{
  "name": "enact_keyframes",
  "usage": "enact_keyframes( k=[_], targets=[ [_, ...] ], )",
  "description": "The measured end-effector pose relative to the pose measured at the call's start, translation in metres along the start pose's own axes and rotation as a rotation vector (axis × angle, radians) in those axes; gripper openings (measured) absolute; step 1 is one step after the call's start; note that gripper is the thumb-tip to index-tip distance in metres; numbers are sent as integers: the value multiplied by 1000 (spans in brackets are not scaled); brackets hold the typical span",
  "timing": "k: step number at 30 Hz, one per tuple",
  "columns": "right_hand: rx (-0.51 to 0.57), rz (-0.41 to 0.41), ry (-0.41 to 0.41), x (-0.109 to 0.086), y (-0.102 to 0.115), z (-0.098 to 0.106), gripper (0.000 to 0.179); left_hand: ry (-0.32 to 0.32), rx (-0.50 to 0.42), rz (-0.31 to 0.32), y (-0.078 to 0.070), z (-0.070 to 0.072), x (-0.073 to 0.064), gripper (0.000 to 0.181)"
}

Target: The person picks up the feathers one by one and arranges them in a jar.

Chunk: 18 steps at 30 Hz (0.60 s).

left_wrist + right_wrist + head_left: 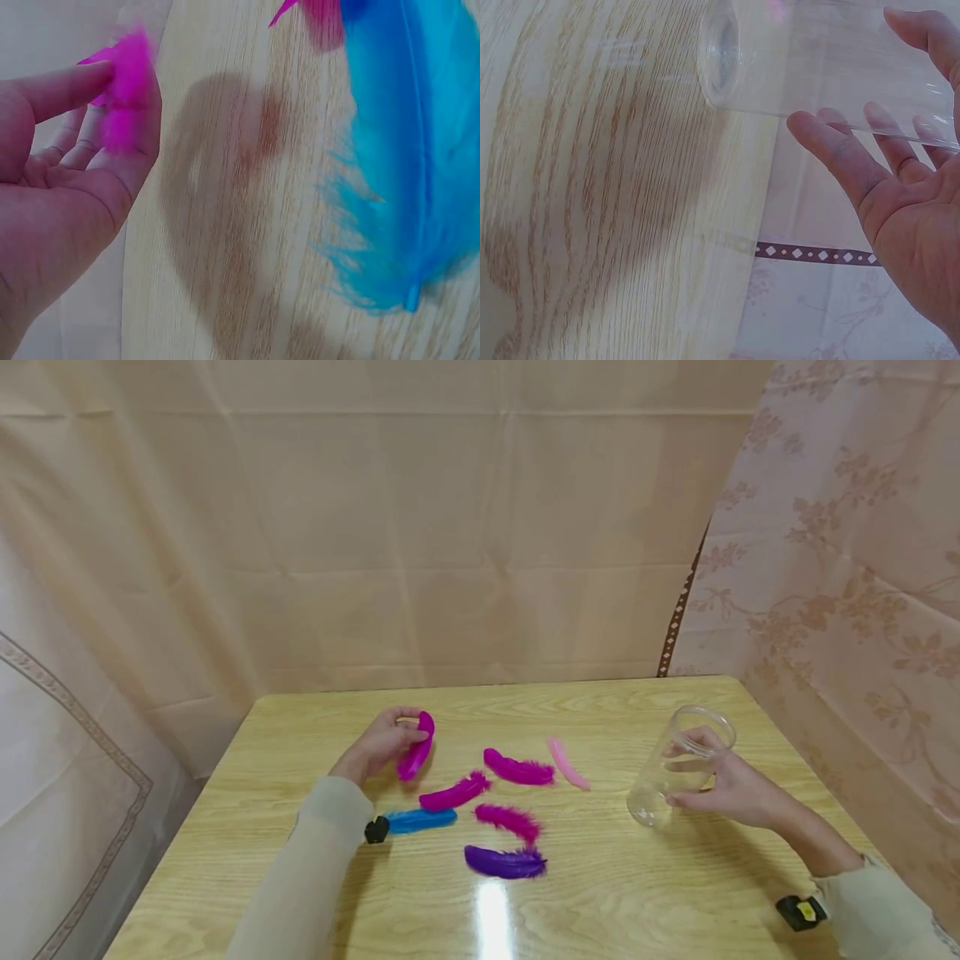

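In the head view my left hand (384,742) pinches a magenta feather (417,750) above the table's left half. The left wrist view shows that feather (129,97) between thumb and fingers, its shadow falling on the wood. My right hand (727,783) grips a clear glass vase (651,793) at the right, thumb on one side and fingers on the other. The vase leans, its open rim tipped up to the right, and nothing shows inside. A blue feather (422,821) lies just beyond my left cuff and looms large in the left wrist view.
Between the hands lie magenta feathers (519,768), a pale pink feather (568,766) and a purple feather (504,862). The wooden table (600,902) ends at a beige curtain (420,552) behind, with a flowered curtain (847,568) on the right.
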State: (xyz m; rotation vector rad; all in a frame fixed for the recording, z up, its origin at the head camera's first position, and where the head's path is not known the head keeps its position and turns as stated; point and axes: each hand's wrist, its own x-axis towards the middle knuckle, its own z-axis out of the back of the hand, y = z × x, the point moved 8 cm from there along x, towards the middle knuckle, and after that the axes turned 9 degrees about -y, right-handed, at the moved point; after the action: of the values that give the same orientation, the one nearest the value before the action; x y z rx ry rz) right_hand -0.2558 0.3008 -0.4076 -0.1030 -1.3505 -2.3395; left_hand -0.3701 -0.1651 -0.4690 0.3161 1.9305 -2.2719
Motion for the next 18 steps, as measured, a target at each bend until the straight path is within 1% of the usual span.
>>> enact_keyframes(
  k=[4,10,18],
  targets=[
    [-2,12,-2,0,2,0,62,15,0,-4,0,-3,-1,46],
    [-24,8,-2,1,3,0,61,37,29,-6,-2,-7,-1,35],
    [-29,12,-3,1,1,0,62,41,66,-23,-7,-13,-4,23]
  ],
)
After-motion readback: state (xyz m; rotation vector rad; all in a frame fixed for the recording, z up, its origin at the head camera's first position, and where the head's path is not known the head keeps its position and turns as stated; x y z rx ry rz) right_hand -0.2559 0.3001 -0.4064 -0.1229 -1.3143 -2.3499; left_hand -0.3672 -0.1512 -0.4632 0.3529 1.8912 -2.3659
